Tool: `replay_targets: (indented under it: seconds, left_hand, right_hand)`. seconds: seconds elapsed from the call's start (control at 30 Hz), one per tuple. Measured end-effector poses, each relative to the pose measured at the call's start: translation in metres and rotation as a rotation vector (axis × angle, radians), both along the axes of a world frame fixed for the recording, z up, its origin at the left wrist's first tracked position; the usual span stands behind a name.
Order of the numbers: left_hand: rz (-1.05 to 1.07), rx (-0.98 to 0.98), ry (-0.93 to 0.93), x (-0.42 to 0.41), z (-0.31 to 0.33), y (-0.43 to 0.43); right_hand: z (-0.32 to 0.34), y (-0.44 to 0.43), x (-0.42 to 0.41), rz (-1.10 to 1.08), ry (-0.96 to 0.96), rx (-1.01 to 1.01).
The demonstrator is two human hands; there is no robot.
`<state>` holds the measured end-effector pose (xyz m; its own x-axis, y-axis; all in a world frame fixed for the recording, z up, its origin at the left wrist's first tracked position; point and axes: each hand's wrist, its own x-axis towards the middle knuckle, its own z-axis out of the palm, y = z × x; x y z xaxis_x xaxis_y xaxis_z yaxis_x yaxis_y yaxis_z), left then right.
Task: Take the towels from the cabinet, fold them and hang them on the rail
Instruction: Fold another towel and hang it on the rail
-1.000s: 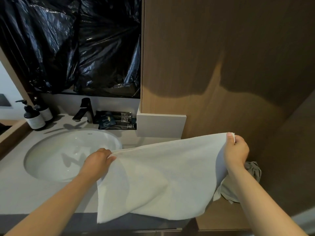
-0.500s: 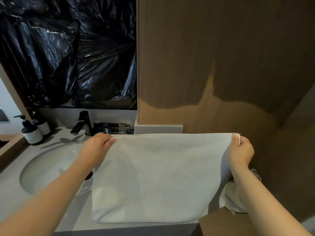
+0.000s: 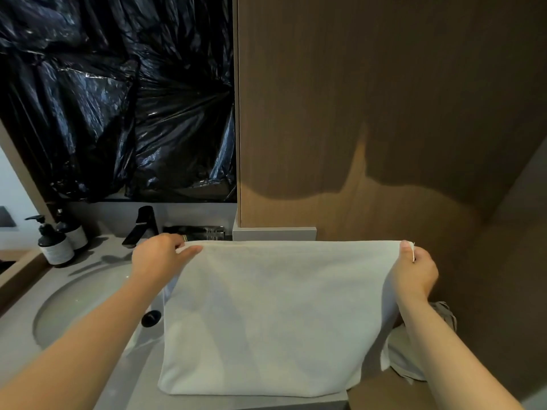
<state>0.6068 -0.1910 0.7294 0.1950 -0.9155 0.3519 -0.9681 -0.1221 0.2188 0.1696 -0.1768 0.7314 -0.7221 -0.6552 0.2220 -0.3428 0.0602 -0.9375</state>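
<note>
Head view: a white towel [image 3: 275, 318] hangs as a smooth, doubled rectangle, its rounded fold at the bottom and its straight top edge stretched level between both hands. The left hand [image 3: 159, 255] pinches the top left corner, fingers curled over the edge; the right hand [image 3: 414, 273] pinches the top right corner between thumb and fingers. The towel hangs over the right part of the sink [image 3: 83, 297] and the countertop [image 3: 14, 335], its fold near the front edge. A crumpled cloth [image 3: 405, 359] lies just beside its lower right corner. Behind its top edge stand a black faucet [image 3: 142, 226] and a wooden panel [image 3: 370, 99]; two pump bottles [image 3: 54, 247] sit at the countertop's far left corner, well apart.
</note>
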Motion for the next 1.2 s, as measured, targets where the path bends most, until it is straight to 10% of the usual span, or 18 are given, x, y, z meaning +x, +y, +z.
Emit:
replay_targets:
  seconds: [0.77,1.2]
  left_hand:
    - [-0.035,0.094,0.395,0.003,-0.024,-0.004]
    - [-0.332,0.007,0.732,-0.067,0.036,0.035]
  right_hand:
    - [-0.011,-0.001,0.013,0.010,-0.042,0.091]
    - [-0.016,0.016,0.033,0.321,0.354,0.426]
